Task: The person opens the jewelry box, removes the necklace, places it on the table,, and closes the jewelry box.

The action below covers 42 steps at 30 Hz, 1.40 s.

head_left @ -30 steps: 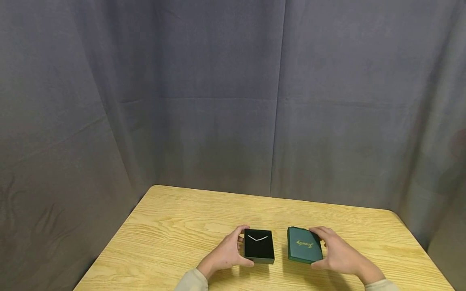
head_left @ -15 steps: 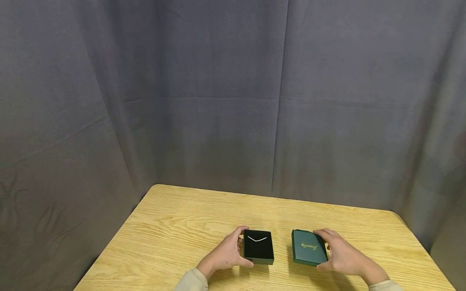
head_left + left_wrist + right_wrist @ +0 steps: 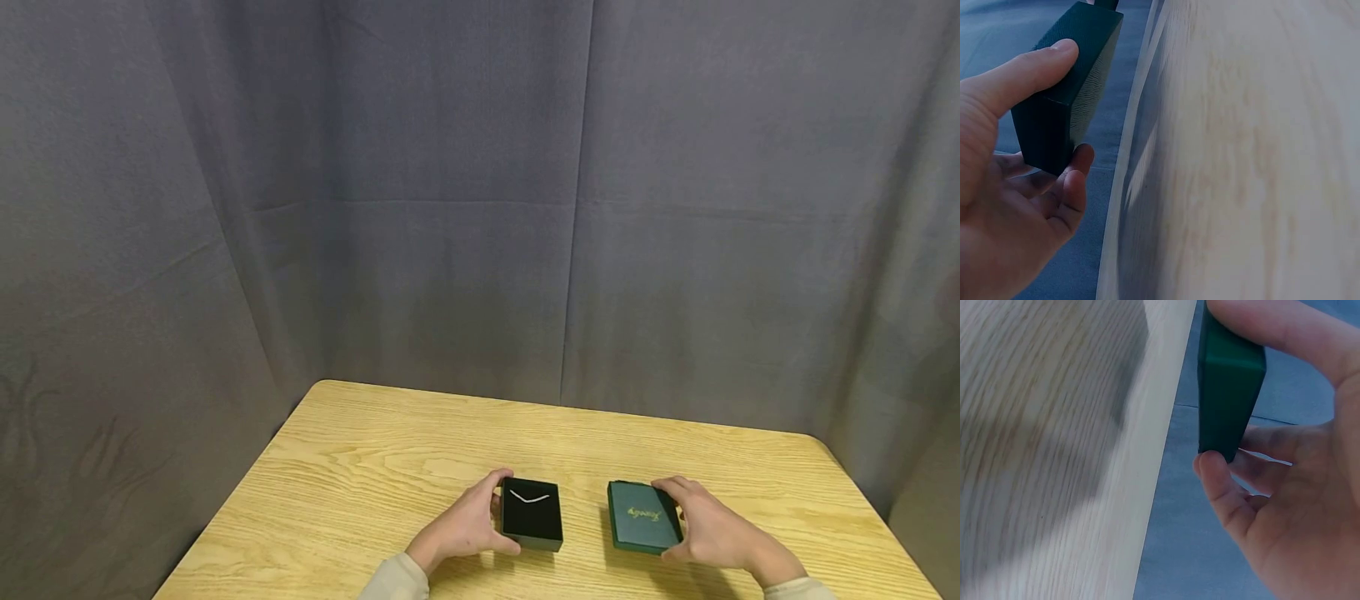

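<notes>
The left hand (image 3: 467,521) holds the dark green base of a jewelry box (image 3: 536,544) above the nearer part of the table (image 3: 412,450). Its thumb lies at the near left corner and its fingers reach round the far left one, a grip spread across the side of the box. The base faces upward, its near wall toward the person, and its side walls run almost straight away from the body. A black insert (image 3: 532,523) fills it, and on this a thin silver-coloured chain (image 3: 528,501) makes a shallow V, point toward the person.

To the right, well apart from the base, the right hand (image 3: 712,525) grips the green lid (image 3: 641,536) by its right side, thumb near and fingers far. The lid's top is up; its gold "Jewelry" lettering (image 3: 643,514) runs crosswise and stands upside down to the wearer. Its sides slant somewhat, far end to the left. Both pieces look nearly square from the head view, so I cannot tell the long axis of either.

The wrist views show curled fingers on each piece. Beige sleeves (image 3: 395,581) cover the forearms; a grey curtain (image 3: 450,208) hangs behind the table.
</notes>
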Each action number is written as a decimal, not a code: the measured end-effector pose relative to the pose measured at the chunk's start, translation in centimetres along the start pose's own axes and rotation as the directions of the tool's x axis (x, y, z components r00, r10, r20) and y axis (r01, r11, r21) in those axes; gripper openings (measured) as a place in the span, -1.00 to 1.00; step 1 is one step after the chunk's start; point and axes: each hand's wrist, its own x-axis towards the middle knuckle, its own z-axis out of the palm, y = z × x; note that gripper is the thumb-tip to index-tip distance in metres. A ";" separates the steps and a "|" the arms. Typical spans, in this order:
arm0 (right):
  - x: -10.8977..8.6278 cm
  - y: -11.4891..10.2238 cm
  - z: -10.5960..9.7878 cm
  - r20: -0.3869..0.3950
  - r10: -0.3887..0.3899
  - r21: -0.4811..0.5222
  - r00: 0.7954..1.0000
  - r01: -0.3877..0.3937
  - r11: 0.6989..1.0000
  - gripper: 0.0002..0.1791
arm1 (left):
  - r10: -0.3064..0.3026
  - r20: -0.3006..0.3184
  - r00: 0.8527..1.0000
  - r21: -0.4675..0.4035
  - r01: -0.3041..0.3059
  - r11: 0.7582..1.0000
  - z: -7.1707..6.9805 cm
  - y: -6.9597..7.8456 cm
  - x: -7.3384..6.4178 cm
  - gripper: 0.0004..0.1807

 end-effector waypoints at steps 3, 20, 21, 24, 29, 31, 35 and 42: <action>0.0 0.0 0.1 0.006 0.007 -0.022 1.000 -0.007 1.000 0.01 | -0.003 0.006 1.000 0.001 0.003 1.000 0.0 0.0 0.0 0.10; -0.4 0.9 0.4 0.061 0.067 -0.027 0.996 -0.065 0.998 0.01 | -0.022 0.032 0.999 0.034 0.020 0.999 0.0 -0.3 0.1 0.08; -0.5 0.9 0.4 0.061 0.068 -0.030 0.996 -0.067 0.997 0.01 | -0.025 0.034 0.999 0.034 0.024 0.999 0.0 -0.4 0.1 0.08; -0.5 1.1 0.5 0.067 0.080 -0.034 0.995 -0.078 0.996 0.02 | -0.036 0.036 0.999 0.024 0.036 0.999 0.1 -0.5 0.0 0.08; -0.7 1.3 0.6 0.082 0.098 -0.033 0.992 -0.096 0.995 0.04 | -0.046 0.043 0.998 0.020 0.045 0.999 0.1 -0.8 0.0 0.07; -0.8 1.3 0.7 0.084 0.096 -0.032 0.992 -0.093 0.995 0.04 | -0.047 0.045 0.998 0.024 0.046 0.999 0.1 -0.9 0.1 0.06; -0.8 1.5 0.8 0.091 0.095 -0.029 0.991 -0.092 0.995 0.03 | -0.054 0.049 0.997 0.021 0.053 0.998 0.1 -1.0 0.1 0.06; -0.9 1.7 0.8 0.125 0.108 0.011 0.986 -0.110 0.994 0.03 | -0.072 0.046 0.996 0.036 0.070 0.997 0.2 -0.9 0.0 0.06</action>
